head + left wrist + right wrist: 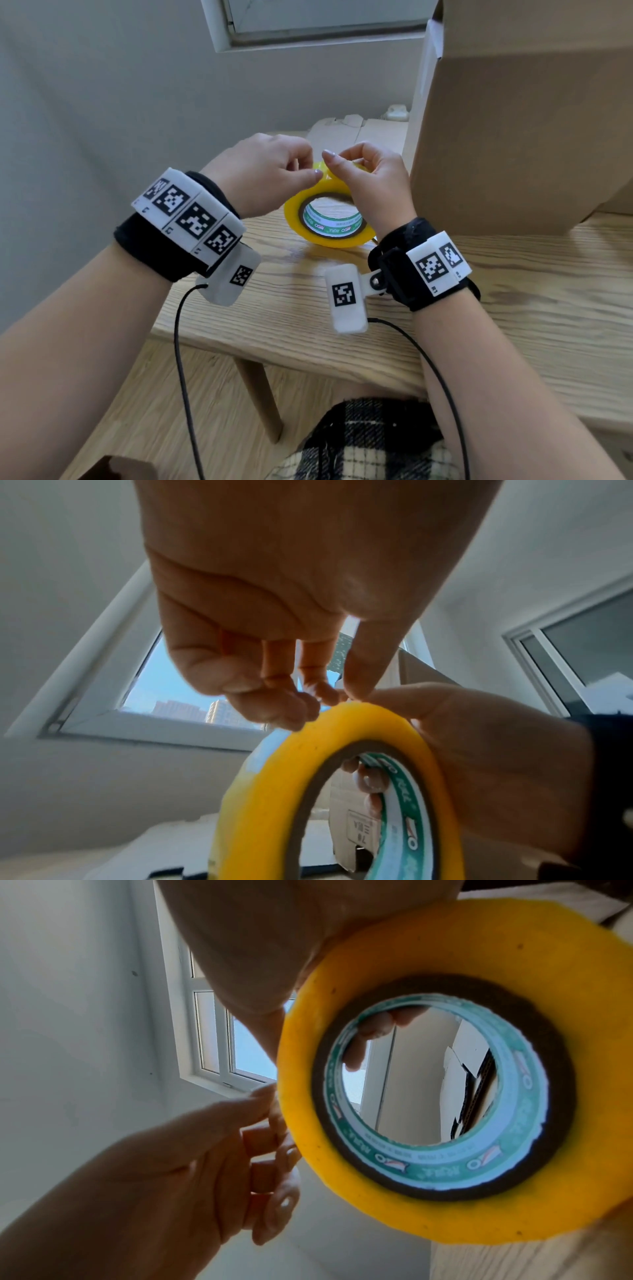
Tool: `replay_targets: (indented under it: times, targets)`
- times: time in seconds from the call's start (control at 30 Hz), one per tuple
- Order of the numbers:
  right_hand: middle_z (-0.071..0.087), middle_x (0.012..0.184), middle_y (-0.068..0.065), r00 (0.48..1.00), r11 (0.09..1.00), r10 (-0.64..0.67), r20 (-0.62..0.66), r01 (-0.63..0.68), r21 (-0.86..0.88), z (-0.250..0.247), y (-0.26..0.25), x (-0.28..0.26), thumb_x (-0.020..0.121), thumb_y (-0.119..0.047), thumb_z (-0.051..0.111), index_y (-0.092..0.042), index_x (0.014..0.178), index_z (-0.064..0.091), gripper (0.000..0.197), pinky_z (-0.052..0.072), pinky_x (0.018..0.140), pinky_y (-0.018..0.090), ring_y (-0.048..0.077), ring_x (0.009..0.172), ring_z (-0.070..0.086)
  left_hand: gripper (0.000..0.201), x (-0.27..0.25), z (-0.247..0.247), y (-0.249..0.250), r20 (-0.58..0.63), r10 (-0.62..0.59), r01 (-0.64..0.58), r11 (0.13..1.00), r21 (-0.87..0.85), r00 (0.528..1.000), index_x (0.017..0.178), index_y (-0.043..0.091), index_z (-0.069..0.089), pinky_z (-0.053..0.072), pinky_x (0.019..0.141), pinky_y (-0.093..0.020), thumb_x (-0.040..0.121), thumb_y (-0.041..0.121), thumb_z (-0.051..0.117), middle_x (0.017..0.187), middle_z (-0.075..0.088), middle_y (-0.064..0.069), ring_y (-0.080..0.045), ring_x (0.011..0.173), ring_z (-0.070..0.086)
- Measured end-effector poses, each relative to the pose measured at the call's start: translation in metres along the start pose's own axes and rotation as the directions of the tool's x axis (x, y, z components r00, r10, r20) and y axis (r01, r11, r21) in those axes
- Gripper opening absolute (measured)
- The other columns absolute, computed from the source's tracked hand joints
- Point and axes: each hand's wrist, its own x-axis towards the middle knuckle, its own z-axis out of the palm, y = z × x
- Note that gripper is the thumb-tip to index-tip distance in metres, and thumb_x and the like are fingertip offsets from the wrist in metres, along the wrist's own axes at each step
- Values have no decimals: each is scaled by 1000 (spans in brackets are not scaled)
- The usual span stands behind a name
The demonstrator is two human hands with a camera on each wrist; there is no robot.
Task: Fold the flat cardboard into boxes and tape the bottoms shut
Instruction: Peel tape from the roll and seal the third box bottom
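Right now I have the tape roll (329, 219) held up over the wooden table (496, 291), dead centre of the head view, with the folded box (520, 137) standing at two o'clock. My right hand (373, 185) is curled round the roll, fingers through its core. My left hand (270, 171), at ten o'clock of the roll, pinches at the rim, seemingly hunting the tape's free end. My worry is that the film, if picked at an angle, could split into a sliver or re-stick. If my right grip slackens, the roll could drop.
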Motion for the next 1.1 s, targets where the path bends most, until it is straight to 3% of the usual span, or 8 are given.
replay_targets:
  times: [0.1, 0.3, 0.43, 0.7, 0.77, 0.87, 1.03, 1.1]
  targets:
    - [68, 83, -4, 1000, 1000, -10, 2, 10, -11, -1, 0, 0, 77, -59, 68, -32, 77, 65, 27, 55, 83, 50, 19, 85, 66, 27, 1, -6, 8, 17, -20, 17, 983, 185, 1000, 75, 29, 48, 43, 73, -35, 99, 42, 45, 86, 57, 4, -18, 72, 52]
    - [68, 79, -6, 1000, 1000, -8, 5, 8, 7, -1, 1, 1, 74, -56, 69, -32, 73, 65, 25, 55, 83, 50, 17, 81, 66, 29, 0, -11, 27, 47, 58, -74, 830, 553, 997, 111, 24, 57, 34, 72, -34, 103, 37, 32, 107, 60, -7, -31, 95, 53]
    - [66, 75, -8, 1000, 1000, -4, 12, 3, 12, -2, 1, 2, 75, -53, 70, -31, 72, 64, 22, 54, 83, 50, 14, 77, 63, 26, 0, -11, 31, 67, 108, -126, 784, 608, 992, 103, 21, 57, 33, 69, -33, 102, 31, 33, 105, 62, -7, -33, 95, 57]
    - [68, 78, -5, 1000, 1000, -4, 13, 4, 21, -1, 1, 3, 73, -54, 70, -31, 73, 66, 24, 55, 83, 50, 16, 79, 65, 14, 4, -5, 14, 29, 198, -198, 941, 275, 980, 82, 16, 52, 38, 66, -34, 94, 21, 48, 67, 46, 7, -23, 72, 45]
    - [68, 78, -3, 1000, 999, 7, 17, -8, 38, -2, 2, 4, 73, -52, 72, -29, 74, 67, 24, 55, 83, 50, 17, 79, 66, 16, 5, -3, 6, -6, 230, -227, 964, 138, 973, 79, 10, 55, 37, 62, -29, 94, 15, 52, 63, 45, 9, -14, 63, 45]
    - [69, 78, -4, 1000, 999, 7, 23, -8, 37, -2, 2, 4, 74, -51, 73, -28, 75, 67, 23, 56, 83, 50, 19, 82, 68, 17, 5, 1, -3, 17, 139, -136, 986, -93, 990, 81, 5, 57, 35, 52, -15, 96, 11, 51, 54, 49, 8, -3, 50, 47]
    - [70, 83, -2, 1000, 999, 10, 26, -11, 41, -2, 2, 4, 76, -51, 73, -28, 78, 68, 24, 56, 84, 48, 20, 86, 68, 18, 4, 4, -7, 35, 11, 7, 884, -467, 999, 71, 13, 55, 34, 42, -22, 83, 24, 47, 51, 49, 8, -14, 44, 45]
    - [70, 83, -2, 1000, 999, 7, 23, -8, 39, -3, 3, 4, 79, -49, 72, -28, 79, 68, 22, 56, 83, 46, 18, 84, 67, 25, 4, 6, -7, -1, 21, -20, 926, -377, 1000, 73, 16, 56, 39, 47, -25, 90, 33, 49, 60, 52, 6, -16, 49, 49]
